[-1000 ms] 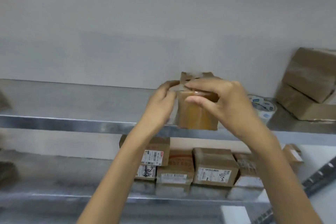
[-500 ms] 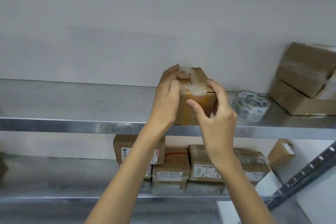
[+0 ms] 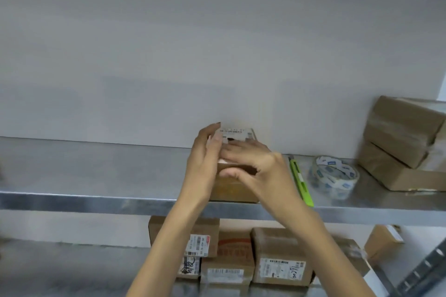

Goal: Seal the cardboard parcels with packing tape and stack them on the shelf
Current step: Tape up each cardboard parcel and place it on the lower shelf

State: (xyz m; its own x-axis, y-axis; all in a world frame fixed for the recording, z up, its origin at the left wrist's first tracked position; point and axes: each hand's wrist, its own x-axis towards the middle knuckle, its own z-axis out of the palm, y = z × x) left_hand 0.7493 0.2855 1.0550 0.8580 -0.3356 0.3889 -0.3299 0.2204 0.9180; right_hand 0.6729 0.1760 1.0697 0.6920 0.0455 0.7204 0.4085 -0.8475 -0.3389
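Far left: upper shelf [image 3: 96, 198] of grey metal, front lip running across the whole view, pale wall [image 3: 169, 55] behind. Below it, lower shelf [image 3: 72, 270], also metal.

Centre-left: left hand [image 3: 205, 161] reaching up from below, released, fingers straight and together. Palm flat against the left side of the parcel [image 3: 235, 188], fingertips rising above its top. Pressing only, not curled round anything.

Centre: parcel, small and of brown cardboard, standing on the upper shelf right at the front lip. White printed label [image 3: 233, 131] on top, partly covered by fingers. Front face blurred.

Just right of centre: right hand [image 3: 260, 169], likewise released. Fingers laid flat across the parcel's top toward the left hand, thumb stretched along the front face just under the top edge. Touching the left hand or merely close: cannot tell.

Right of the hands: green cutter [image 3: 303, 183] lying on the upper shelf, pointing front to back. Just beside it, tape roll [image 3: 334, 176], lying flat, hole upward. Far right: stack [image 3: 405, 147] of larger brown cartons, tilted, against the wall.

Underneath, on the lower shelf: row of labelled boxes [image 3: 280, 255], some two high.
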